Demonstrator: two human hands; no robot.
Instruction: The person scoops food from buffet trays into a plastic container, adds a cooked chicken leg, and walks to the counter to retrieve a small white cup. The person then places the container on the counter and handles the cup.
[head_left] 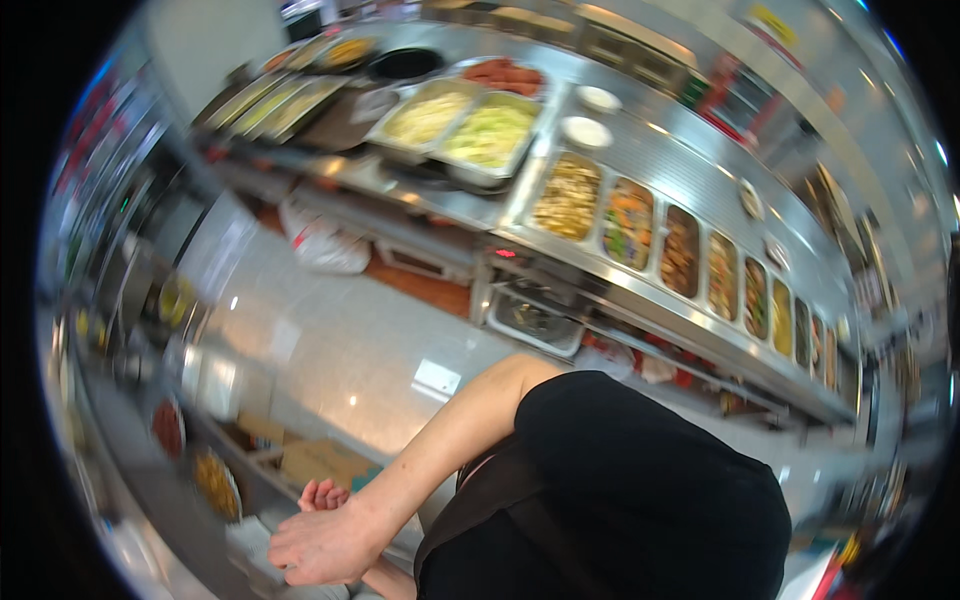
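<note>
I'm watching both hands meeting low in the head view, the right hand [330, 545] crossing over the left hand [325, 496]. The nearest food, a dish of yellow food [214, 482], is lying up and left of them, apart, its long axis slanting from upper left down toward the right. The left fingers are showing a little nearer it, I'd judge. Right hand: it's showing me its back, fingers bending downward; whether it's gripping the left, I can't tell. Left hand: its fingers are half curling, its palm hiding from me, so any grip there is staying unreadable.
</note>
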